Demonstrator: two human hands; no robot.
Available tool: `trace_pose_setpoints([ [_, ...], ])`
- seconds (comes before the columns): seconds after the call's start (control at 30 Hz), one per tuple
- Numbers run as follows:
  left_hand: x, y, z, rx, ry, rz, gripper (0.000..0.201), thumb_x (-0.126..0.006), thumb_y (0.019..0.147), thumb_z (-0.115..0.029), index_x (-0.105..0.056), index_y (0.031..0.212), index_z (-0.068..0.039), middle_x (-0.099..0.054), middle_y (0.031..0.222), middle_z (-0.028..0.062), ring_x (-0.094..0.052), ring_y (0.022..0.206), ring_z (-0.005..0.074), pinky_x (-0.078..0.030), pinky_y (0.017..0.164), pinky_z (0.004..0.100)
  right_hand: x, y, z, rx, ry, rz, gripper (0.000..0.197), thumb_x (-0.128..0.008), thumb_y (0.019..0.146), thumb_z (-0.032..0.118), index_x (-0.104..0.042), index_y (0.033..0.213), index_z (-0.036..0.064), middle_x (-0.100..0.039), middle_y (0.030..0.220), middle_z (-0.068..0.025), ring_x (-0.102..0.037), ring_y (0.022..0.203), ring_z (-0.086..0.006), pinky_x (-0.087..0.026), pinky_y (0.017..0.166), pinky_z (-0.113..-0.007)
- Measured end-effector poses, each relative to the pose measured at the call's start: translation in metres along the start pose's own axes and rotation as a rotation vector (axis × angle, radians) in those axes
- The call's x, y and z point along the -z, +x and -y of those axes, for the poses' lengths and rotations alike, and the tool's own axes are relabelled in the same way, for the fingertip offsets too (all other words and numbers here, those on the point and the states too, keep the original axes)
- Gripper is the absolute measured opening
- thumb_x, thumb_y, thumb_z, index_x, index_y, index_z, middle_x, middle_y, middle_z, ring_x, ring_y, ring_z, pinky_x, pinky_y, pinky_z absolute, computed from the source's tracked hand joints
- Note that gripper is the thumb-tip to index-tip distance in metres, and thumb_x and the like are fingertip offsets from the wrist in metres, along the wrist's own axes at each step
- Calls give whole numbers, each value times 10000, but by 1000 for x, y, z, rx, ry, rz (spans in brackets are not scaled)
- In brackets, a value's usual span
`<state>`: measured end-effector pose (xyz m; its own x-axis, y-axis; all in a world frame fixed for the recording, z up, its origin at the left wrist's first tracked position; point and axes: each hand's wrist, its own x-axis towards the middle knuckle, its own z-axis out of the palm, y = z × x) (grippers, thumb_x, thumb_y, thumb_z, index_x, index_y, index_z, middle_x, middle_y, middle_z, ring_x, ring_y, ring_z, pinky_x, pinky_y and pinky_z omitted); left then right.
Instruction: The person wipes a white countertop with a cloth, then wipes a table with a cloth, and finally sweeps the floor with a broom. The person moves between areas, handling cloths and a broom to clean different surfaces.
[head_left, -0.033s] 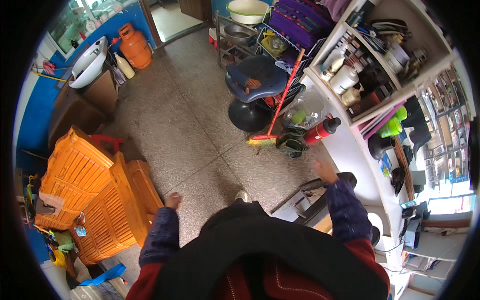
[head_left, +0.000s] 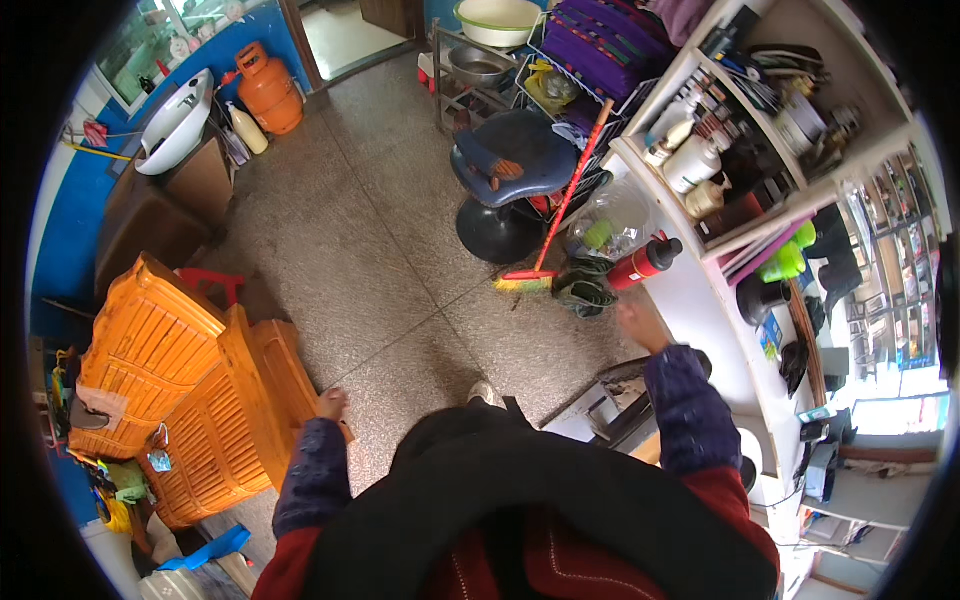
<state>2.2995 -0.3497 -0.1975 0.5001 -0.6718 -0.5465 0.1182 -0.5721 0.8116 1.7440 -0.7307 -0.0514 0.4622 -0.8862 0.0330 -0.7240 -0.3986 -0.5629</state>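
Observation:
My left hand is off to the left, beside the end of an orange slatted wooden bench. Its fingers are loosely bent, and no object shows in them. On the right, my right hand hovers below a red flask-shaped bottle with a black top; they look apart. That hand is slightly blurred, with fingers loosely extended and nothing visible in them. Dark shoes lie near the bottle. A broom with a red handle leans against a dark blue swivel stool.
An orange gas cylinder and a white wash basin stand far left. White shelving with bottles runs along the right. A grey and black object lies on the floor near my right arm. A metal rack stands by the doorway.
My left hand has shifted slightly left, closer to the bench. My right hand has moved a little up and left, toward the shoes and bottle.

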Motion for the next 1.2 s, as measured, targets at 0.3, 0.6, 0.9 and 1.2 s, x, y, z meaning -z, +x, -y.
trace_pose_setpoints([
  [0.3, 119, -20, 66, 407, -895, 290, 251, -502, 856, -295, -534, 874, -47, -587, 708, 108, -576, 533, 213, -443, 393, 322, 5, 364, -3, 52, -97, -247, 413, -586, 769, 244, -555, 1094, -9, -605, 987, -215, -572, 948, -334, -432, 827, -388],
  [0.6, 86, 166, -80, 565, -38, -140, 255, -554, 827, -140, -519, 1015, 29, -572, 862, 143, -592, 704, 203, -508, 572, 323, -6, 568, -108, -761, -360, -422, 503, -544, 738, 308, -492, 1020, -106, -542, 1025, -292, -523, 1001, -415, -415, 875, -441],
  [0.9, 97, 312, -220, 224, 21, -197, 398, -584, 810, -131, -481, 1161, 29, -609, 886, 154, -616, 734, 209, -506, 657, 290, 2, 487, -76, -580, -228, -543, 188, -527, 809, 147, -493, 931, 8, -573, 792, -114, -563, 728, -226, -447, 698, -344],
  [1.2, 3, 276, -206, 380, 175, 64, 437, -604, 792, -225, -517, 1137, 27, -638, 874, 175, -640, 707, 201, -512, 654, 298, -77, 350, 135, 271, 65, 88, 132, -718, 572, 124, -629, 664, 96, -615, 730, -67, -584, 795, -264, -442, 703, -390],
])
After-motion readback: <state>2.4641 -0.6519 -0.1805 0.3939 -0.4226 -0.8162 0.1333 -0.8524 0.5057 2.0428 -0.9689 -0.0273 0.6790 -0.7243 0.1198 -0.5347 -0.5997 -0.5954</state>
